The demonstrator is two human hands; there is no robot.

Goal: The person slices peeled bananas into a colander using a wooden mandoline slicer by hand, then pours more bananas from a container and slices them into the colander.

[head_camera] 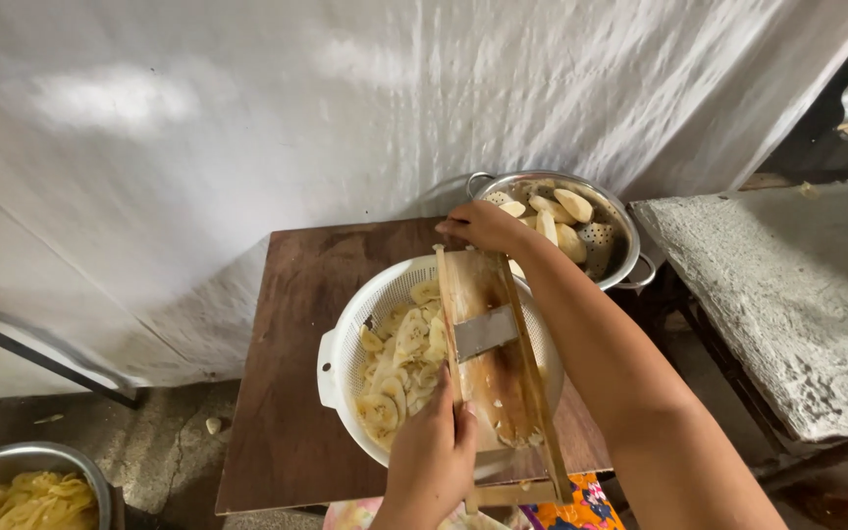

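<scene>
A wooden slicer board [498, 378] with a metal blade [486, 332] lies tilted across a white plastic colander [338, 355]. Pale yellow banana slices [402, 368] fill the colander under it. My left hand [434, 453] grips the near end of the board. My right hand [483, 226] is at the board's far top end, fingers curled against the wood; I cannot tell if a piece is under it. Behind it stands a metal colander [618, 228] holding several peeled pieces [559, 218].
The colanders sit on a small brown wooden table [287, 393] against a white sheet wall. A rough concrete slab [787, 294] lies to the right. A metal bowl of slices [26, 486] is on the floor at lower left.
</scene>
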